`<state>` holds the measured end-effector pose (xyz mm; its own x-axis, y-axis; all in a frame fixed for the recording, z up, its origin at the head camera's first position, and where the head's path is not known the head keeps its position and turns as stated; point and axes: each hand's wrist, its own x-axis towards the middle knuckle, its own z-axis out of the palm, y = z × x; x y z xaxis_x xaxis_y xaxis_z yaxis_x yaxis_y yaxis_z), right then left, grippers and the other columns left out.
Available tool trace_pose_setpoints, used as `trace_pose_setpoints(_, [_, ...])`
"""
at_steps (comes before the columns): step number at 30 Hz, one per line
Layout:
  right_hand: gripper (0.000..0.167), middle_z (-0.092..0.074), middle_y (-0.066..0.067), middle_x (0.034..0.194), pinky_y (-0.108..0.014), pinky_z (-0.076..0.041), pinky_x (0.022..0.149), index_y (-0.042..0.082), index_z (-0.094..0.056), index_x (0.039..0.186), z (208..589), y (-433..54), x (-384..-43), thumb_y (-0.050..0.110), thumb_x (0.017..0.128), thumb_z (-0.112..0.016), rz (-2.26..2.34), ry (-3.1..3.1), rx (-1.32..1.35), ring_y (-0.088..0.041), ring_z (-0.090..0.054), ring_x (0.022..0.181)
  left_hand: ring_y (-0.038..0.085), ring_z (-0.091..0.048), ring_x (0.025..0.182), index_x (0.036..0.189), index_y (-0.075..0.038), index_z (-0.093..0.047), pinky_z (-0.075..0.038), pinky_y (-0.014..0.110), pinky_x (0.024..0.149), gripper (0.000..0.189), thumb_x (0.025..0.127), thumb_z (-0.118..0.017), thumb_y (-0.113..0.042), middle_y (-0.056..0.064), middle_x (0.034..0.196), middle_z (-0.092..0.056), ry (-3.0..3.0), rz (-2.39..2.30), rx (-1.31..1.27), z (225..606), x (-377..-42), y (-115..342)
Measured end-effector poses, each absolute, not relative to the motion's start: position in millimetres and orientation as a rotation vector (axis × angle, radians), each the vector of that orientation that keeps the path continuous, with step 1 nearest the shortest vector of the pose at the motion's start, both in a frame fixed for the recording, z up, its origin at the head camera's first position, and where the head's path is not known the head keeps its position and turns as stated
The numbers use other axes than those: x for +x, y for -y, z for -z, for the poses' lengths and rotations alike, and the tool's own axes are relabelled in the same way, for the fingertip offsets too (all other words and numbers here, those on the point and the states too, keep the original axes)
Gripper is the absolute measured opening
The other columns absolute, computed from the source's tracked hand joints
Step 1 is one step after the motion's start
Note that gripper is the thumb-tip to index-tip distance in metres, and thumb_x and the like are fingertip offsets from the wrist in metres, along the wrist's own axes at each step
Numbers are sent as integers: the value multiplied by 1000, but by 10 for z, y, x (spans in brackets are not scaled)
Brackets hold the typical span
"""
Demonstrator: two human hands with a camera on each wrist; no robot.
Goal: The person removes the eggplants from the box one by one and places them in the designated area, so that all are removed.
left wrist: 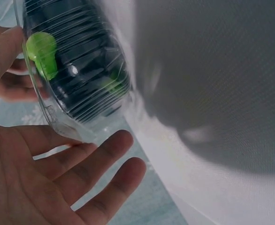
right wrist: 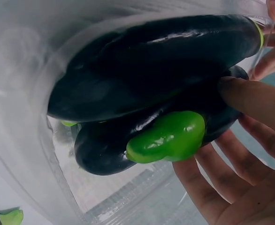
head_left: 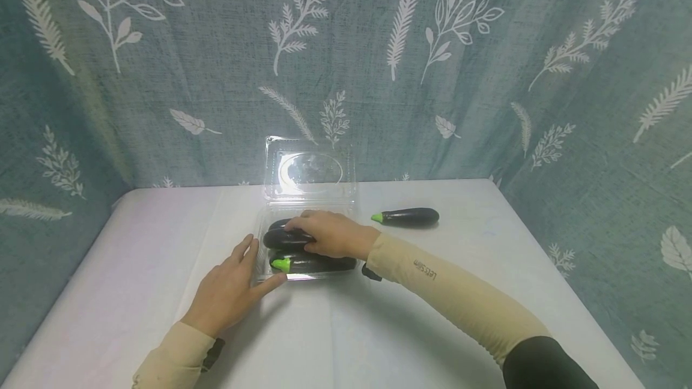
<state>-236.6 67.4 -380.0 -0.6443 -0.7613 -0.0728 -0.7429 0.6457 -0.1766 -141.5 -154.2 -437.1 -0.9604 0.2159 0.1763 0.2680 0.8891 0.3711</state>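
A clear plastic clamshell box (head_left: 348,212) stands on the table with its lid (head_left: 310,188) raised. Over the box my right hand (head_left: 335,234) grips a dark eggplant (head_left: 286,239), thumb on one side and fingers on the other; its green stem end (right wrist: 170,138) shows in the right wrist view. Another eggplant (head_left: 319,263) lies along the front of the box, green cap to the left. Behind the held one, part of a further eggplant (head_left: 278,224) shows. My left hand (head_left: 229,287) is at the box's front left corner, fingers extended, thumb by the front rim.
One more eggplant (head_left: 411,217) lies on the white table (head_left: 459,287) to the right of the box, green end toward it. A grey-green curtain (head_left: 227,107) with leaf prints hangs behind the table and at both sides.
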Motion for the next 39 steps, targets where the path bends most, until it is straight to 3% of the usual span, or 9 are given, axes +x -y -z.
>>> trace_pose_setpoints(10, [55,-64,0,127,-31,-51,95,22,-56,144,3806,-710,-2365,16,93,-75,222,-2748,-1299,-15,-62,114,56,-63,102,150,10,-38,-51,64,83,101,92,-57,-70,30,155,-37,2928,604,-380,4359,-1418,1538])
trace_pose_setpoints(34, [53,-64,1,133,-31,-47,103,22,-58,143,3713,-1020,-2365,12,93,-73,462,-2825,-1353,-14,-59,123,56,-61,105,152,8,-37,-50,64,85,102,91,-56,-72,30,155,-36,2941,610,-371,4360,-1428,1523])
trace_pose_setpoints(39, [53,-66,2,129,-33,-51,98,24,-59,142,3738,-1102,-2355,15,92,-72,470,-2858,-1355,-14,-61,118,56,-62,105,151,9,-37,-50,64,84,103,91,-55,-72,29,156,-35,2946,604,-370,4354,-1428,1519])
